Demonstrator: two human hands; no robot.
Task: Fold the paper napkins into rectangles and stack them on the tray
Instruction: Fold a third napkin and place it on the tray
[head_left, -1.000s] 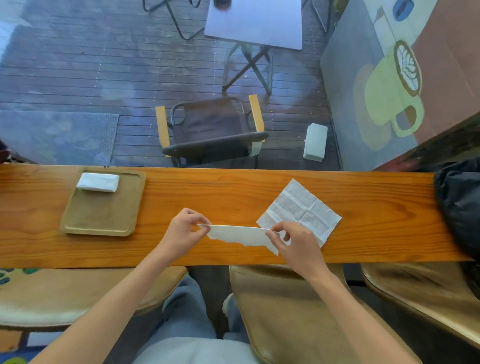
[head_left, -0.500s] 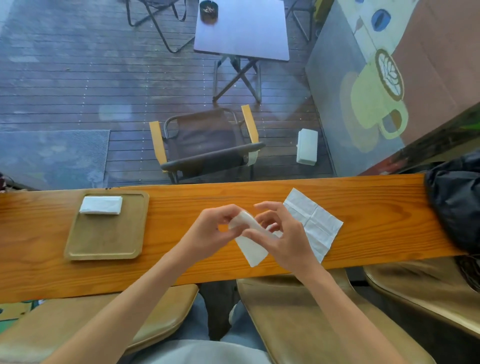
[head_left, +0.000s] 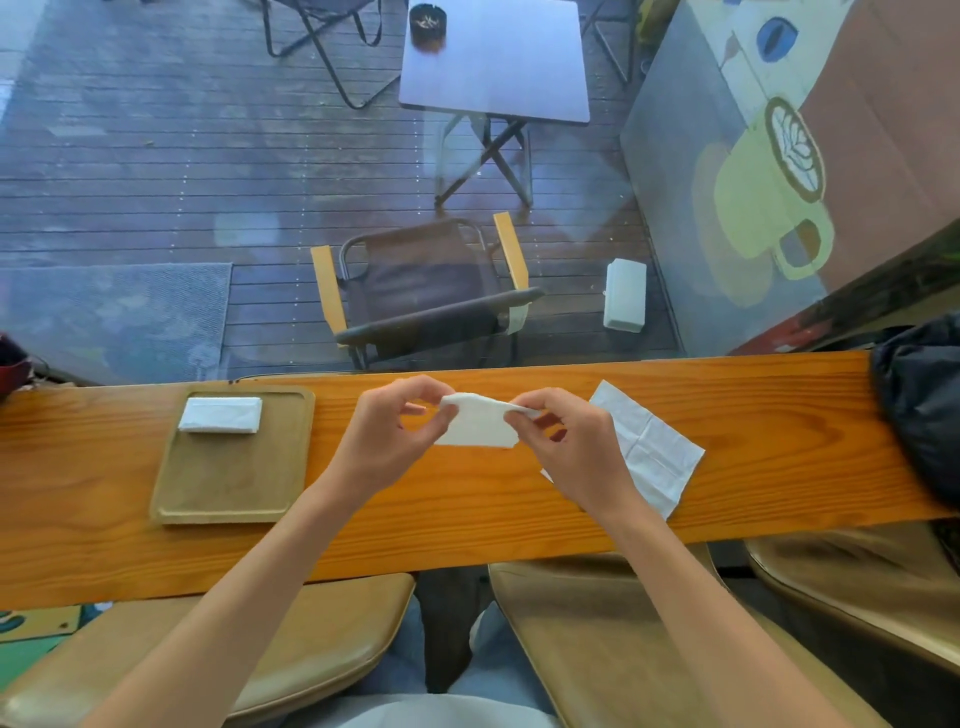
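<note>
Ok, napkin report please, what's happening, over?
Left hand and right hand pinching folded napkin above counter. One folded on tray. Flat napkin waiting. Nothing blocking.

Unfolded napkin (head_left: 654, 447) partly hidden behind right hand (head_left: 574, 449), dark bag (head_left: 919, 405) cut off at right edge

The napkin (head_left: 480, 423), a long strip a second ago, is now folded short between both hands, lifted farther over the counter
</note>
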